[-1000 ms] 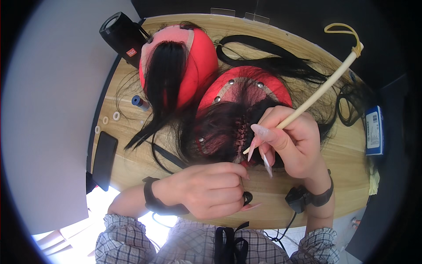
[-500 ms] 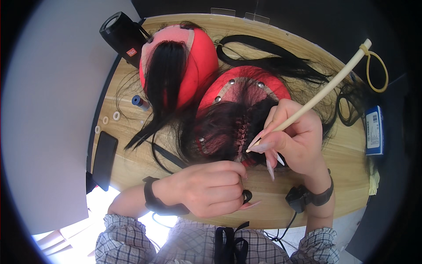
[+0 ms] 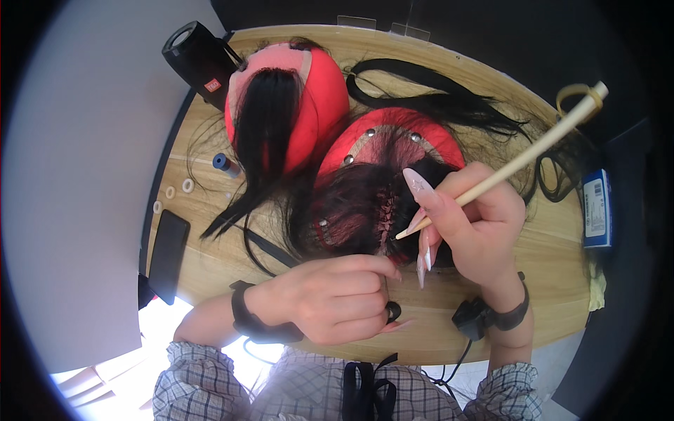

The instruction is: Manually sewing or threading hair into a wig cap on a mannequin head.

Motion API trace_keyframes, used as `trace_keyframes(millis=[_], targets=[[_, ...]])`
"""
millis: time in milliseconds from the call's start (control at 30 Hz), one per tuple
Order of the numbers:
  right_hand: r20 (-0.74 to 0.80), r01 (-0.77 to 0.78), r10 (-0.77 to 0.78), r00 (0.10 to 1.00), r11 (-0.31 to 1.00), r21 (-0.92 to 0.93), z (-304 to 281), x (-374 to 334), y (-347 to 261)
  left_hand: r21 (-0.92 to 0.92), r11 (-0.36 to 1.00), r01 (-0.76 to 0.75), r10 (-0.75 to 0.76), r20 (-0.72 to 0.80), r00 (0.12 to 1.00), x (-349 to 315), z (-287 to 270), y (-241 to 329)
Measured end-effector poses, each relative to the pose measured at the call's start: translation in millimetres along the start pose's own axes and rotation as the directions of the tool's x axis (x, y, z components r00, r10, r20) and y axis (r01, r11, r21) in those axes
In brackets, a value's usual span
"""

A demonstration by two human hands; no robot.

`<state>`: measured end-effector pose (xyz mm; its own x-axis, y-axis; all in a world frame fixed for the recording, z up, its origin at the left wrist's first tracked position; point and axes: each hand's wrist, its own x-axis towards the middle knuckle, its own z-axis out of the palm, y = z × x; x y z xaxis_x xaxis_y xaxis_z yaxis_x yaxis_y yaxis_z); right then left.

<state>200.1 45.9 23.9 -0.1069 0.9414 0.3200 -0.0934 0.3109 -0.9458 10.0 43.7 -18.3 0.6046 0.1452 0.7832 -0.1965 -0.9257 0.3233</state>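
Observation:
My right hand (image 3: 484, 224) pinches a cream-handled wig ventilating needle (image 3: 523, 160), its thin tip pointing down-left at the netting. A yellowish rubber band circles the handle's far end. Under the tip lies a wig cap (image 3: 349, 210) with black hair, fixed by round-headed pins to a red head form (image 3: 449, 142). Short knotted tufts run in a line down the cap. My left hand (image 3: 337, 298) is closed at the cap's near edge, its thumb and forefinger pressed together. Whatever they grip is too fine to make out. A black loop (image 3: 394, 311) shows by its curled fingers.
A second red head form (image 3: 324, 105) carries black hair at the back left, beside a black cylindrical speaker (image 3: 200, 63). Loose hair bundles (image 3: 435, 88) lie behind. A blue-white box (image 3: 597, 208) stands right; a phone (image 3: 168, 247), small rings (image 3: 187, 185) and a blue spool (image 3: 223, 164) lie left.
My right hand has turned and shifted slightly right, its thumb lifting upward, and the needle's far end has swung right and down. My left hand has stayed nearly in place.

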Motion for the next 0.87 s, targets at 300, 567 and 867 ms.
trace_keyframes(millis=[300, 567, 867], targets=[[0.007, 0.340, -0.352, 0.936, 0.900, -0.273, 6, -1, -6, 0.066, 0.997, -0.032, 0.035, -0.048, 0.998, 4, -1, -2], [-0.112, 0.282, -0.312, 0.944, 0.933, -0.222, 7, -2, -19, 0.234, 0.972, 0.026, -0.017, -0.039, 0.999, 8, -16, 2], [-0.029, 0.458, -0.475, 0.879, 0.860, -0.226, 9, 6, -39, -0.127, 0.977, 0.169, -0.183, -0.107, 0.977, 20, -24, -1]])
